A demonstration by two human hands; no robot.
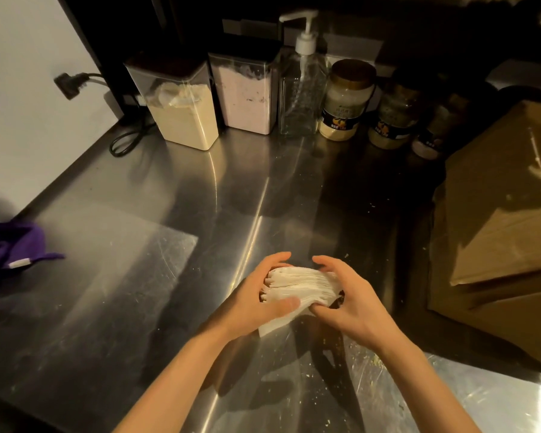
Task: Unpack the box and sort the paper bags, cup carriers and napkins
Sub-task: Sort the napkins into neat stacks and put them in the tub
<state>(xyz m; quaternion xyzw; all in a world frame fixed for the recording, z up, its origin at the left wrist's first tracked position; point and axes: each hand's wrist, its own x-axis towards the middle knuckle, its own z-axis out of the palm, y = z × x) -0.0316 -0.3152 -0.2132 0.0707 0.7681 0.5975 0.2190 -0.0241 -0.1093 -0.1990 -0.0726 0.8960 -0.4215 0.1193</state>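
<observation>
Left hand (256,304) and right hand (350,307) clasp napkins (303,282); behind stand a cream-powder tub (181,120) and a pink-powder tub (247,98).

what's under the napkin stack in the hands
The steel counter lies below the napkin stack, held between left hand and right hand. Both hands cover its underside, so whether it touches the counter cannot be told.

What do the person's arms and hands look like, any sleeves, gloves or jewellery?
The left hand and right hand are bare: no gloves, rings, watch or bracelets show. The forearms are uncovered down to the frame's edge, with no sleeve in view.
</observation>
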